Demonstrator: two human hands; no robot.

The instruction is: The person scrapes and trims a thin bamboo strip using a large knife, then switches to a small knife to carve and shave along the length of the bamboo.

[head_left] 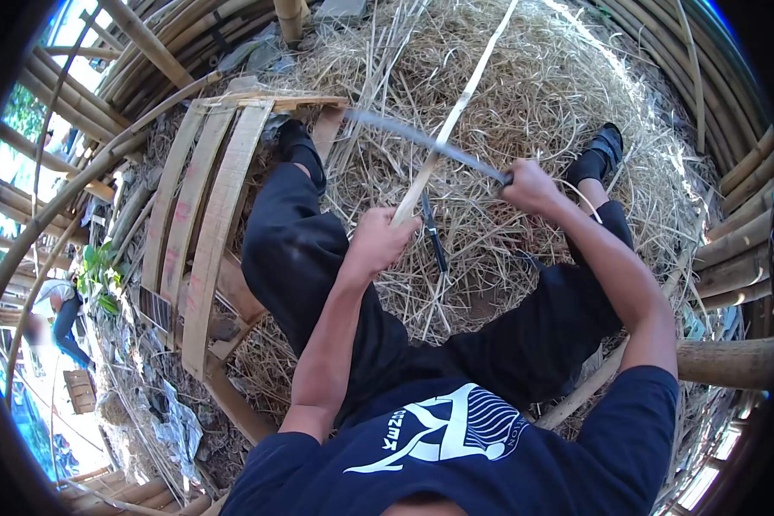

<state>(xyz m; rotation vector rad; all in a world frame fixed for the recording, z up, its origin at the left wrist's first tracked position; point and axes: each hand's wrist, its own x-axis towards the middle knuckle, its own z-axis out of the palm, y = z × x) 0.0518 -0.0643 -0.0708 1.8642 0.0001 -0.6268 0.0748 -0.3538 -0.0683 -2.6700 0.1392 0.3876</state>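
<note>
The left hand's (383,241) grip wraps the near end of a bamboo strip (461,107) slanting out above the straw (525,112). The right hand's (531,187) grip clasps a long knife (404,132), its blurred blade crossing the strip; a black-handled tool (439,251) lies below, between the legs (297,254).

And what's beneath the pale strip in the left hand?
Straw shows along both sides of the strip; whatever lies directly behind it, and behind the left hand, is covered.
</note>
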